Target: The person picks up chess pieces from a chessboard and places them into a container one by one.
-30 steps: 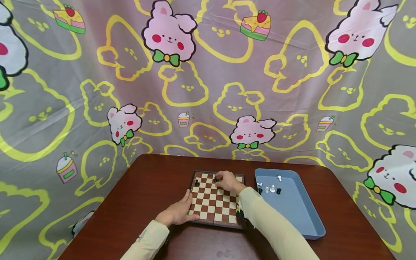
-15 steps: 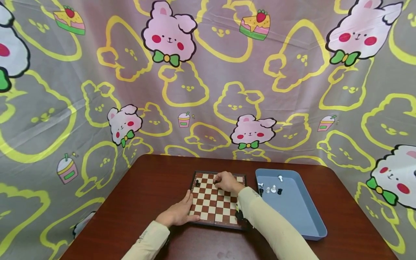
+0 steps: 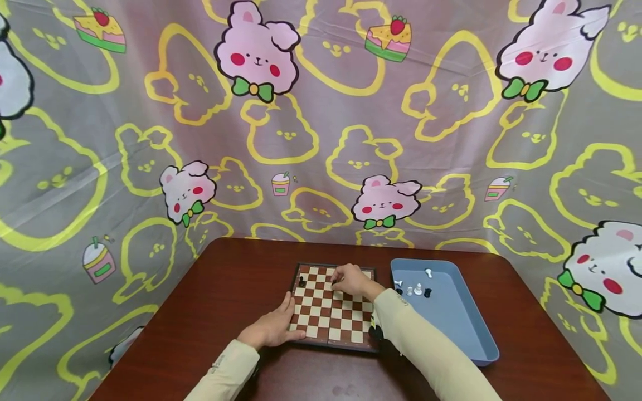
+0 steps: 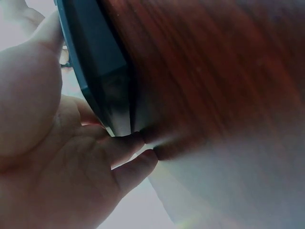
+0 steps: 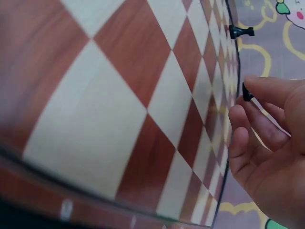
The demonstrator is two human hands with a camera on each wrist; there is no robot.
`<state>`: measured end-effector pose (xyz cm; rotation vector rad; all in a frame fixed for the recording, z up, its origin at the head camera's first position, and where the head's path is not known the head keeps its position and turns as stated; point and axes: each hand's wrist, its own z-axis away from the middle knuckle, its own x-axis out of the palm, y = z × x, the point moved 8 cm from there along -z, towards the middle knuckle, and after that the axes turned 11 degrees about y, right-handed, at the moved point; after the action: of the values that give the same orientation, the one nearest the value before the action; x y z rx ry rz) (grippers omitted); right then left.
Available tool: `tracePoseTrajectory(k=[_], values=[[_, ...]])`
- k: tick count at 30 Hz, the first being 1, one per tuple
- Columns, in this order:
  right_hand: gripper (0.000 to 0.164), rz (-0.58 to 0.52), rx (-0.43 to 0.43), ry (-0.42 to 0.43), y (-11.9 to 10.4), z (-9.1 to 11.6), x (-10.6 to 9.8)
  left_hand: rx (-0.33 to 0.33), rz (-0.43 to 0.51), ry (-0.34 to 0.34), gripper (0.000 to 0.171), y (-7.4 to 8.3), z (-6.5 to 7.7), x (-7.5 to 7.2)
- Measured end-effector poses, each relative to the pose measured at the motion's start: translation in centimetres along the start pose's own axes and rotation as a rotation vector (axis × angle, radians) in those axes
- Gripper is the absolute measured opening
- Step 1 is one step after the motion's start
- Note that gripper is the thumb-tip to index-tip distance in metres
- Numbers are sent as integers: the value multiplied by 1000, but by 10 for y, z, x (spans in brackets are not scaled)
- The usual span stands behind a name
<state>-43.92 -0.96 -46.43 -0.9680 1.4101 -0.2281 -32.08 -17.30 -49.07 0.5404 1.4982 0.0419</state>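
The chessboard (image 3: 321,318) lies flat on the table with its brown and cream squares up. My right hand (image 3: 351,279) is over its far middle part, pinching a small black chess piece (image 5: 246,92) between thumb and fingertips, close to the squares. Another black chess piece (image 3: 302,282) stands near the board's far left corner. My left hand (image 3: 273,327) rests at the near left corner, fingers extended along the left side and thumb at the front edge. In the left wrist view the dark side of the board (image 4: 97,62) runs between thumb and fingers.
Right of the board is a blue-grey tray (image 3: 473,303) holding several white and black chess pieces, among them an upright white one (image 3: 418,289). My right sleeve (image 3: 426,340) passes between board and tray. A patterned cloth (image 3: 321,139) hangs behind the dark red table (image 3: 241,278).
My right hand keeps pinching the black chess piece at nearly the same spot, with the fingers shifted slightly. My left hand stays at the corner. The head view has swung a little.
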Motion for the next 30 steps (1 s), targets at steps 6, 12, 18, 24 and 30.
tracePoseTrajectory(k=[6, 12, 18, 24, 30], values=[[11, 16, -28, -14, -4, 9, -14, 3, -4, 0, 98, -2, -1, 1], [16, 35, -60, -36, -4, 19, -29, 2, -2, -6, 98, -3, -2, 2], [11, 48, -53, 3, 1, 30, -50, -2, 7, -3, 99, -3, -2, 2], [13, 65, -65, 48, 14, 43, -67, -5, 10, -13, 100, -2, -2, 1], [13, 26, -11, 50, 30, 56, -84, 0, 18, -9, 100, -2, -1, 2]])
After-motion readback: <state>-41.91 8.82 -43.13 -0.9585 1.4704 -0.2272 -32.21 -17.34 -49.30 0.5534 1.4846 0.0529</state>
